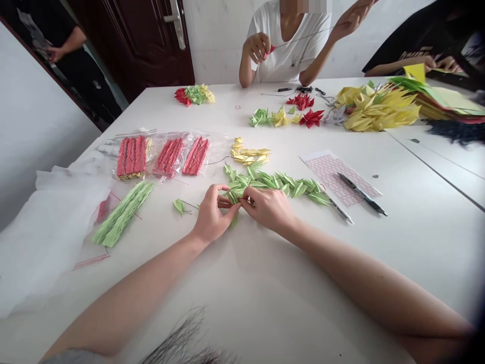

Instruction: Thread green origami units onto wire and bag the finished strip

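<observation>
A string of folded green paper pieces (282, 183) lies across the table just beyond my hands. My left hand (212, 212) is curled at the near end of it, thumb and fingers pinched together. My right hand (270, 208) meets it there, its thumb and index finger closed on a dark thread among the green paper. What exactly the left fingertips grip is partly hidden. To the left, a loose green paper piece (178, 205) lies with a dark thread beside it. Folded yellow paper pieces (250, 154) lie behind the green string.
Bagged red paper strips (131, 155) and a green folded bundle (123, 215) lie left. A label sheet (322, 169), a dark pen (362, 193) and a white pen (337, 206) lie right. Yellow folded paper (379, 108) is piled at the back. Across the table a person (290, 45) stretches a thread.
</observation>
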Motion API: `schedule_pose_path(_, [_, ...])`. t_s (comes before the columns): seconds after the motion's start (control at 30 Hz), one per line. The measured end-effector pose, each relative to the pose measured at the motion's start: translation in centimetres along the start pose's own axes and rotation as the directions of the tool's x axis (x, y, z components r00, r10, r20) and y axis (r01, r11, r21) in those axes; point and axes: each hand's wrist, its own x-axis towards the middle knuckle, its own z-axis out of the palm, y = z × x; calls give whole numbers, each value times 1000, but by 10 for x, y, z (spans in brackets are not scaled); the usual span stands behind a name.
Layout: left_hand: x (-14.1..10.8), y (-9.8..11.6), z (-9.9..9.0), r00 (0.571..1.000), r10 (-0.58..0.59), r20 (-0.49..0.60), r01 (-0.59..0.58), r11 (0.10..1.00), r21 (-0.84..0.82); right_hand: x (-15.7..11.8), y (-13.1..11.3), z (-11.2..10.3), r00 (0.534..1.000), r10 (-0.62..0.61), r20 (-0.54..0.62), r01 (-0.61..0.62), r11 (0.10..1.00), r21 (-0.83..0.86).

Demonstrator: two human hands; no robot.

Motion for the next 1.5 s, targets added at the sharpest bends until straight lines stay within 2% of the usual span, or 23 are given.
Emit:
schedule_pose_path(0.17, [1,-3,-2,998,69,-11,-69,997,29,2,2,1,997,-14,76,7,995,96])
schedule_pose_path(0.33, [4,-5,-7,998,54,-19,-53,997,56,2,0,-3,998,-14,61,1,979,206])
schedule_pose_path(0.63, [3,-3,-8,993,115,37,-117,992,57,9,2,-13,992,78,99,-108,933,343])
schedule_pose_path(0.7, [3,-2,-8,994,102,35,-104,993,56,13,8,-22,993,109,46,-119,920,374])
schedule_pose_path(0.77, [4,-2,-9,996,86,29,-87,995,56,17,17,-34,983,173,-57,-132,891,434])
schedule_pose_path(0.87, [3,-2,-11,997,78,18,-79,996,49,25,34,-50,920,315,-234,-140,821,554])
schedule_pose_path(0.93, [2,-3,-12,997,81,2,-81,996,21,28,46,-54,890,354,-286,-136,806,576])
schedule_pose_path(1.0, [2,-3,-14,995,97,-33,-97,995,-20,30,56,-53,912,299,-281,-145,875,462])
schedule_pose_path(1.07, [2,-2,-17,988,124,-90,-131,988,-76,30,60,-49,941,214,-263,-148,957,248])
schedule_pose_path(1.13, [6,3,-21,981,143,-133,-162,976,-146,29,59,-45,959,121,-258,-100,991,93])
schedule_pose_path(1.2, [11,13,-28,984,137,-116,-159,966,-203,27,51,-42,966,10,-256,19,993,113])
schedule_pose_path(1.3, [20,35,-44,992,125,0,-122,968,-221,22,34,-38,960,-184,-209,244,918,311])
schedule_pose_path(1.37, [24,54,-58,983,94,159,-75,990,-122,18,24,-31,946,-284,-157,324,868,378])
schedule_pose_path(1.4, [25,63,-66,968,81,239,-82,997,-6,16,19,-26,938,-320,-131,346,856,385])
schedule_pose_path(1.43, [26,72,-75,957,93,275,-138,979,148,14,15,-21,932,-348,-104,361,848,388])
schedule_pose_path(1.47, [26,80,-83,959,144,243,-218,924,313,11,12,-16,925,-374,-73,371,842,393])
schedule_pose_path(1.5, [26,86,-92,959,231,161,-279,859,429,9,9,-10,915,-402,-36,382,834,398])
